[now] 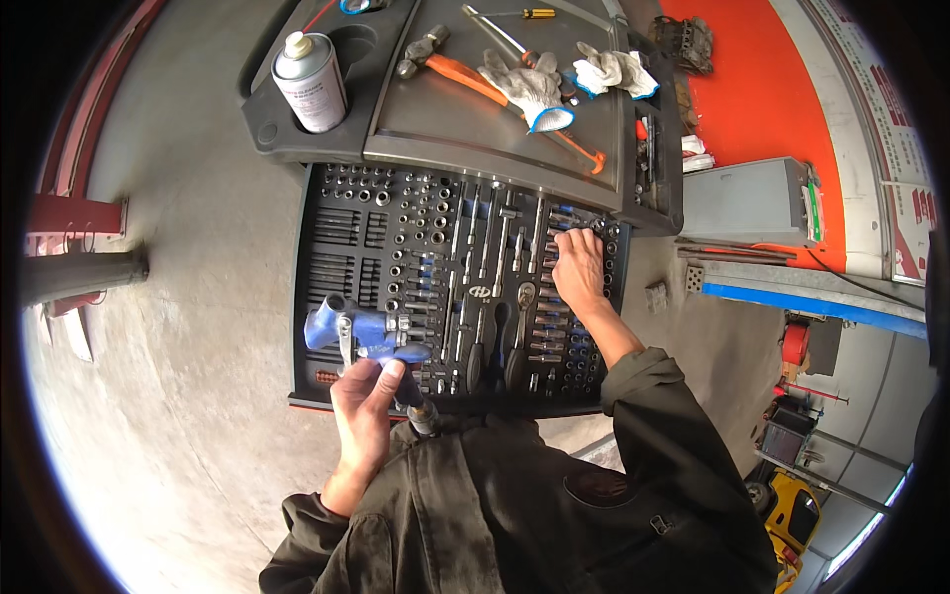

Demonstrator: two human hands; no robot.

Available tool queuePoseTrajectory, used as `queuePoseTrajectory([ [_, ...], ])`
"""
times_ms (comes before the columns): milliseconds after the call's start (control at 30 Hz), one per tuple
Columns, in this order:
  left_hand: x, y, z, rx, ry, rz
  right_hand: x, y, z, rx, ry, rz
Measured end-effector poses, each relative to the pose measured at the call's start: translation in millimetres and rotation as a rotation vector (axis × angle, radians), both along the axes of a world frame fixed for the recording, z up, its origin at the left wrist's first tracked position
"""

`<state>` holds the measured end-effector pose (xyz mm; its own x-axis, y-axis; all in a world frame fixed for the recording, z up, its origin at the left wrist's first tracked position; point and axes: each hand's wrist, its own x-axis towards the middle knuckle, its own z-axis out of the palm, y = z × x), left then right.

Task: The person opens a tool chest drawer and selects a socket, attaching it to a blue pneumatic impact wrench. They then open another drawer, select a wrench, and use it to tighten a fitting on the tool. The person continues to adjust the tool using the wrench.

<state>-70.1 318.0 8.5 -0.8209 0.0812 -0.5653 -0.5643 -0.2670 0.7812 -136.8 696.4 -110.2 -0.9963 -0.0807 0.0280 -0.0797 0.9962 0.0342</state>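
Observation:
My left hand [362, 404] is wrapped round the handle of a blue air impact wrench [376, 335], held above the left front of an open tool drawer. A hose fitting [425, 420] hangs from the wrench's lower end, close to my jacket. My right hand [580, 271] reaches into the right side of the drawer [298, 327], fingers bent and closed down at a row of sockets [547, 333]. What its fingertips hold, if anything, is hidden. Ratchets [524, 297], extension bars [490, 230] and small sockets [383, 198] lie in the drawer's black insert.
On the cart top [450, 129] lie an orange-handled hammer [465, 79], work gloves [529, 87], a screwdriver [500, 32] and an orange hooked bar [579, 150]. A spray can [310, 84] stands in the left holder. A grey box [742, 201] and blue-edged beam [821, 302] are right.

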Motion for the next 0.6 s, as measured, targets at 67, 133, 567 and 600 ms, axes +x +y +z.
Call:
queuePoseTrajectory([
  [67, 1.9, -1.2, -6.3, -0.021, 0.041, -0.027, -5.7, 1.7, -1.3, -0.013, -0.041, -0.018],
  [133, 3.1, -2.2, -6.3, -0.050, 0.049, -0.054, -6.7, 2.6, -5.4, -0.012, 0.015, 0.009],
  [567, 6.2, -2.1, -5.9, -0.012, 0.022, 0.009, 14.6, 6.3, -5.6, -0.194, 0.085, -0.012],
  [600, 6.0, -0.5, -4.8, -0.014, 0.012, -0.006, 15.0, 6.2, -2.4, -0.143, 0.075, 0.015],
])
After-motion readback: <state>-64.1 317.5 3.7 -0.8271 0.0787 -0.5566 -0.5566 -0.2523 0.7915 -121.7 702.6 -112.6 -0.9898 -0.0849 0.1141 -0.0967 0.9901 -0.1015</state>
